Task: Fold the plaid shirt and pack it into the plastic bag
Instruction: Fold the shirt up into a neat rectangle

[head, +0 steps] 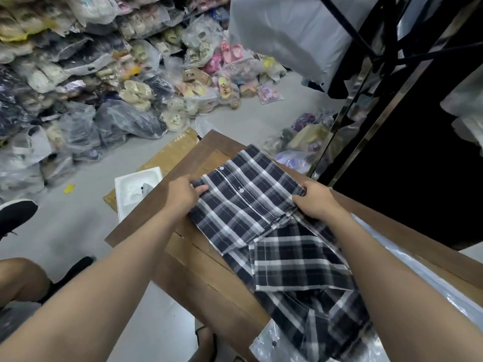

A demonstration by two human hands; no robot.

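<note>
A dark plaid shirt (251,205) with white buttons lies partly folded along the wooden table (198,267). My left hand (183,194) pinches the shirt's left edge, thumb on top of the cloth. My right hand (313,202) grips the right edge of the same folded section, fingers curled into the fabric. The shirt's near end spreads toward me and lies over a clear plastic bag (274,346) at the table's near corner.
More clear plastic film (407,265) runs along the table's right side. A white tray (136,189) and flat cardboard (172,152) lie on the floor to the left. Bagged shoes (104,74) are piled at the back. A dark metal rack (379,100) stands right. A person's leg and black shoe (15,215) are at left.
</note>
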